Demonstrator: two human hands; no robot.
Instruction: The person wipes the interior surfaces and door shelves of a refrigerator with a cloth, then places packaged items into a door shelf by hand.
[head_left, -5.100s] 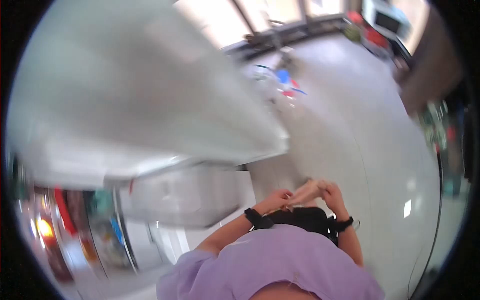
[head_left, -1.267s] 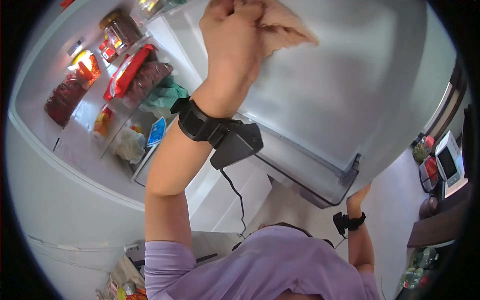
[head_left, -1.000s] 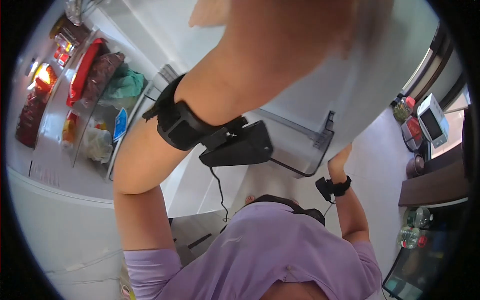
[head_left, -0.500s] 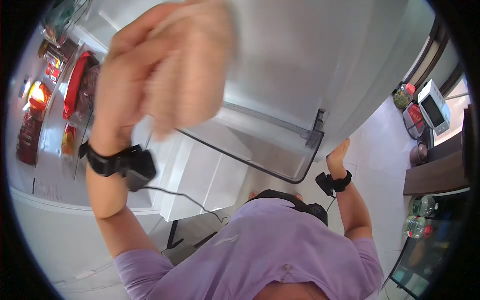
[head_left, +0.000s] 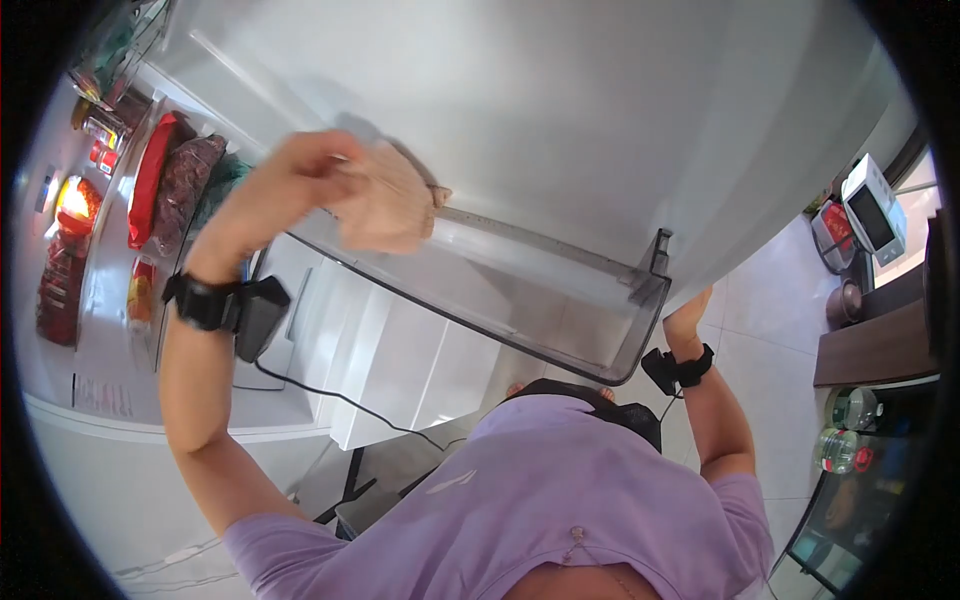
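Note:
My left hand (head_left: 290, 185) is closed on a crumpled beige cloth (head_left: 385, 200). The cloth lies against the inner face of the open refrigerator door (head_left: 560, 110), just above its clear, dark-rimmed door shelf (head_left: 480, 318). At the door's outer edge is my right hand (head_left: 686, 318), gripping that edge with its fingers partly hidden behind it. Both wrists wear black straps with small boxes, and a cable runs from the left one.
Refrigerator shelves at left hold a red packet (head_left: 150, 180), a bag of dark red food (head_left: 188, 175) and jars. A white drawer front (head_left: 420, 355) stands below the door shelf. At right are a white appliance (head_left: 873, 212), a brown pot (head_left: 845, 302) and plastic bottles (head_left: 838, 450).
My left hand with the cloth has moved down and away from the camera onto the door's inner face, near the shelf. My right hand stays at the door edge.

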